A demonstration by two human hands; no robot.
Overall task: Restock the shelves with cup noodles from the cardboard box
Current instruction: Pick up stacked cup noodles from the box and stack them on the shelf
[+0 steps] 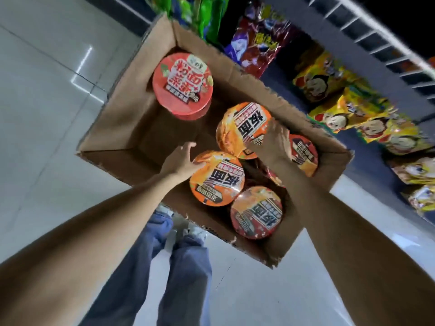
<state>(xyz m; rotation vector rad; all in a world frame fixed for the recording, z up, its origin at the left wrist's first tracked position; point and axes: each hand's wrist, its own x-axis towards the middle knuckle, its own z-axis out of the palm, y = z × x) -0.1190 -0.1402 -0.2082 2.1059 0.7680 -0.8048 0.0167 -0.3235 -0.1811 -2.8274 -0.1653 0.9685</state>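
An open cardboard box (122,128) stands on the floor with several cup noodles inside. A red cup (182,84) sits at its far end. My left hand (182,158) grips the rim of an orange cup (217,178) near the box's near wall. My right hand (274,140) lies over the lid of a second orange cup (237,128), fingers curled on its edge. Another orange cup (256,212) stands at the near right, and a fourth (303,154) shows partly behind my right wrist.
Snack bags fill a low dark shelf (292,67) on the right: purple-red bags (256,43), yellow bags (334,100), green ones (200,12) at the top. A white wire shelf edge (386,36) runs above. Pale tiled floor (47,90) lies left. My legs in jeans (179,267) stand below the box.
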